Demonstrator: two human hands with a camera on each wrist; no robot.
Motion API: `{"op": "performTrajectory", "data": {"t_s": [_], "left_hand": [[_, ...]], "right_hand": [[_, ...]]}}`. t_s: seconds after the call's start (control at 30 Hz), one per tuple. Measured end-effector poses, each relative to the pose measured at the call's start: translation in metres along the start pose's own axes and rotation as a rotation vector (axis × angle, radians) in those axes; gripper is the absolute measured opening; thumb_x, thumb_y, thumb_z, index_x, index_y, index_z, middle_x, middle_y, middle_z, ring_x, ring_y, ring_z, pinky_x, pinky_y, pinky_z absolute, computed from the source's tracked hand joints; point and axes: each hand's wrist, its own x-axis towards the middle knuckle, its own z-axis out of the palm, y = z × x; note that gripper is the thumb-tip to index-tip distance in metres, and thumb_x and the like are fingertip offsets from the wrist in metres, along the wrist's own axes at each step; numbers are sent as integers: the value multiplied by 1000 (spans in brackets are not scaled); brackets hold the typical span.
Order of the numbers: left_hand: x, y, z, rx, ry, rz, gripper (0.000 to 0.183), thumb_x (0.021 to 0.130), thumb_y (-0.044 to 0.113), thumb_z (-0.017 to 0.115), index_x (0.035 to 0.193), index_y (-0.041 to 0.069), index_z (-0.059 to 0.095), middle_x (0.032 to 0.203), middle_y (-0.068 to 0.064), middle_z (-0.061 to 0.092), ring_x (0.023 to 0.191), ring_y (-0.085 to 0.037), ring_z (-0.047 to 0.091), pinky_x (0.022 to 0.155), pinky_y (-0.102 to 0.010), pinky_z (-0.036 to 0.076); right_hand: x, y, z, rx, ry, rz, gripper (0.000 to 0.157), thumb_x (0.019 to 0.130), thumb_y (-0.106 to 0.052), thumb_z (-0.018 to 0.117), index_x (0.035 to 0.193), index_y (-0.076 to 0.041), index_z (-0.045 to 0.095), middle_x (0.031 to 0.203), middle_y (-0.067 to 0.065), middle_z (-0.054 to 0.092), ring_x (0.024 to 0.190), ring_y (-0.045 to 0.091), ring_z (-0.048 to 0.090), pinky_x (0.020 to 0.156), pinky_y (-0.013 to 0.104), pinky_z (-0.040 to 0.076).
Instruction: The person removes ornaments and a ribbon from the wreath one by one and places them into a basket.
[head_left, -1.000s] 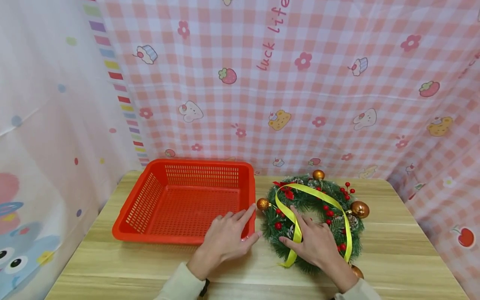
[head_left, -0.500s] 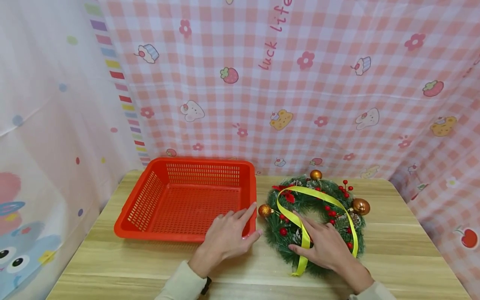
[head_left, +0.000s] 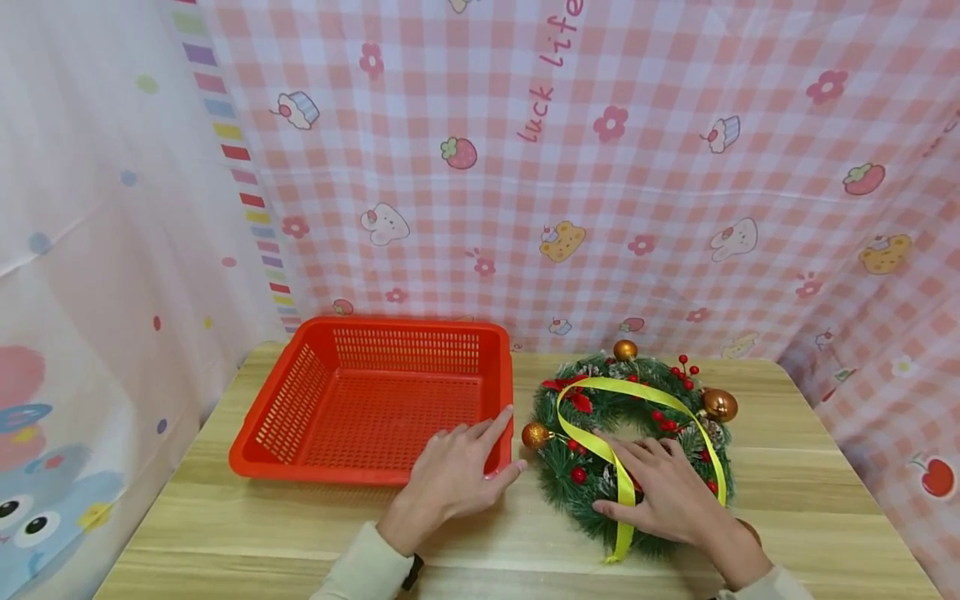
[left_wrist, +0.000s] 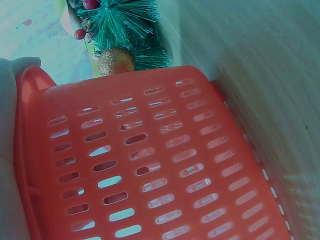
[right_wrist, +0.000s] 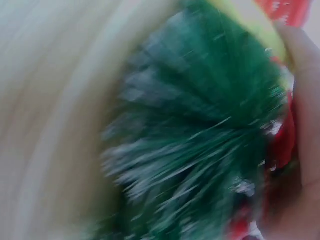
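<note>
A green Christmas wreath (head_left: 570, 467) with red berries and orange-gold balls lies on the right of the table. Over it runs a loose yellow ribbon (head_left: 645, 387), one end trailing near the front. My right hand (head_left: 663, 492) grips the wreath's near side, thumb across the ribbon and fingers reaching into the ring's centre; the fingertips are partly hidden. The right wrist view is blurred, showing green needles beside the thumb. To the left stands a red plastic basket (head_left: 322, 475) with slotted walls. On its near right rim rests my left hand (head_left: 453, 475), index finger and thumb extended.
The wooden tabletop (head_left: 225, 542) carries both things, the glittery ball (head_left: 536, 434) of the wreath sitting close to the basket's right side. Behind hangs a pink checked curtain (head_left: 480, 208), and a white printed one (head_left: 112, 292) hangs at the left.
The wreath has turned counterclockwise, its left ball coming nearer and the ribbon's end shifting right. My right hand has moved right with it. The left hand and basket stay put.
</note>
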Motion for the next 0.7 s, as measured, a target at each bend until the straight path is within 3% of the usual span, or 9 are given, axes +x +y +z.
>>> {"op": "performTrajectory", "data": {"t_s": [0.13, 0.27, 0.5, 0.7], "left_hand": [[1, -1, 0, -1, 7, 4, 74, 95, 68, 37, 157, 28, 30, 141, -4, 58, 106, -29, 66, 80, -41, 52], [1, -1, 0, -6, 2, 2, 74, 95, 68, 37, 157, 28, 29, 141, -5, 58, 108, -29, 66, 80, -41, 52], [1, 0, 2, -27, -15, -2, 74, 95, 67, 38, 157, 29, 27, 142, -6, 57, 113, -31, 64, 89, -45, 51], [1, 0, 1, -17, -10, -2, 74, 95, 68, 36, 157, 28, 28, 141, -6, 58, 111, -30, 65, 85, -43, 52]], "right_hand": [[4, -12, -6, -19, 48, 34, 87, 79, -73, 64, 147, -21, 48, 131, 8, 63, 120, 35, 53, 98, 64, 31], [10, -24, -7, 11, 75, 111, 85, 81, -69, 65, 147, -18, 48, 133, 12, 61, 121, 40, 52, 97, 66, 32], [13, -31, 3, -9, -17, 249, 92, 83, -77, 55, 151, -16, 42, 129, 14, 64, 117, 41, 56, 95, 66, 37], [13, -23, 8, -52, -75, 278, 96, 83, -81, 48, 155, -19, 34, 116, 13, 70, 111, 40, 61, 93, 63, 41]]}}
